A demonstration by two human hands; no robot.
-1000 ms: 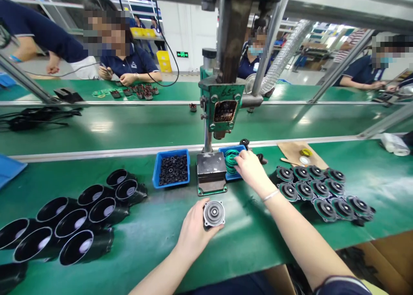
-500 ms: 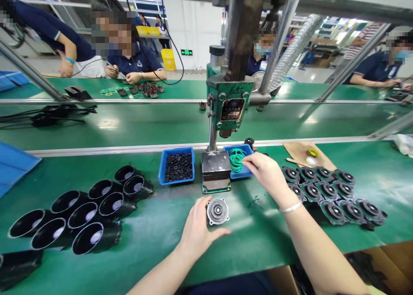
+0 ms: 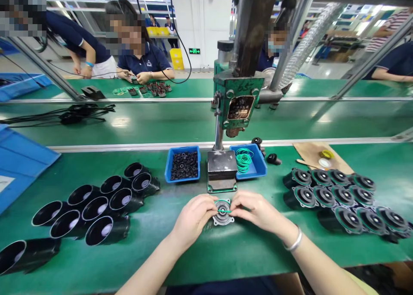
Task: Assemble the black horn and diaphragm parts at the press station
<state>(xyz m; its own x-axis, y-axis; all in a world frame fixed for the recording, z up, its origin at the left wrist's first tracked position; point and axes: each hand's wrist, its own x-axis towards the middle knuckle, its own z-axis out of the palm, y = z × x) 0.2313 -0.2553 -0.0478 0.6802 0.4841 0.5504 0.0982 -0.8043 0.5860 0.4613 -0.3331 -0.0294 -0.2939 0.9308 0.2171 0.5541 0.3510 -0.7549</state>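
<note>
The bench [image 3: 145, 260] carries ten open black cups [image 3: 99, 231], eleven covered black housings [image 3: 342, 196], two small blue bins [image 3: 257, 166], one press [image 3: 238, 103], one separate metal cover [image 3: 223, 219] and, over it, one green ring [image 3: 224, 211].

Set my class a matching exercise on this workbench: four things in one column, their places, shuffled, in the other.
Things:
1. small black rings
2. silver bracelet
3. green ring above the round metal part
4. round yellow item

Places:
A. on the brown sheet
B. between the left hand and right hand
C. in the left-hand blue tray
D. around the right wrist

Pairs: 1-C; 2-D; 3-B; 4-A
</note>
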